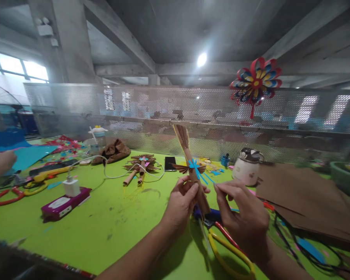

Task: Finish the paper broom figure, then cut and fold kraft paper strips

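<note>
In the head view, the left hand [182,198] was closed around a brown paper tube [203,196], which leaned a little above the table, near the middle. The right hand [242,217] had its thumb and finger pinched together at the end of a thin blue strip [210,179].

A lot looked done. The tube had a folded paper fan [181,137] on top, folded wings [181,168] at its sides and a blue flower [194,165] in front. The blue strips below the flower looked loose, so that part seemed unfinished. I could not tell what else was left. A similar paper thing [142,166] lay farther back, with a pink and blue flower on it.

The table [105,241] was bright green and a bit marked. Big scissors [227,236] lay under the hands. A purple power strip [62,206] and another person's hand [0,165] were on the left. A black phone [170,163] was near the back, and a white jug [246,171] and brown paper sheets [303,198] were on the right.

Behind stood a metal screen [163,105] full of holes, with a red flower toy [256,83] in front. The room had a gray ceiling [207,23], a bright lamp [202,59] and windows [35,70].
</note>
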The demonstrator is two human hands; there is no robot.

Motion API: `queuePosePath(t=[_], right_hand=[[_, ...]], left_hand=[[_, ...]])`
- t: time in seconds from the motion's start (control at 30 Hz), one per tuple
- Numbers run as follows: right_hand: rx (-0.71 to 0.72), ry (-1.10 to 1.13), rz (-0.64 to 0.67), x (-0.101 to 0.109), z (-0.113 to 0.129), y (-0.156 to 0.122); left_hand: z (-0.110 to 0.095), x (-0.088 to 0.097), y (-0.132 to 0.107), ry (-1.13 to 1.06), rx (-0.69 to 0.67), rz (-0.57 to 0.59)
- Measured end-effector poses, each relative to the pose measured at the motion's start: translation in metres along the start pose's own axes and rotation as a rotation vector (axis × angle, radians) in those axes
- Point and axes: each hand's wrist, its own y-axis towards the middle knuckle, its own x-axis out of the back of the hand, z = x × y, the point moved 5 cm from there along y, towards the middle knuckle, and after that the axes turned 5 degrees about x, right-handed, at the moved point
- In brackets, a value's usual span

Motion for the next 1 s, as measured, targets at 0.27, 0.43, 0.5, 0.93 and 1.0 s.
queuePosePath(t=[0.27,0.43,0.5,0.93,1.0], right_hand=[[-0.303,-0.151,-0.110,0.019,-0.065,-0.007],[-0.687,-0.040,0.287,-0.018,-0.140,-0.055],[-0.758,-0.008,0.464,-0.037,-0.152,-0.076],[-0.690,-0.102,0.822,-0.048,-0.165,-0.093],[-0.678,-0.131,0.830,-0.045,-0.168,-0.089]], left_hand=[[-0.011,0.008,0.004,-0.043,0.106,-0.081],[-0.012,0.010,0.006,-0.060,0.121,-0.107],[-0.012,0.009,0.007,-0.040,0.120,-0.078],[-0.004,0.013,0.010,-0.164,0.253,-0.103],[-0.003,0.013,0.009,-0.112,0.234,-0.094]])
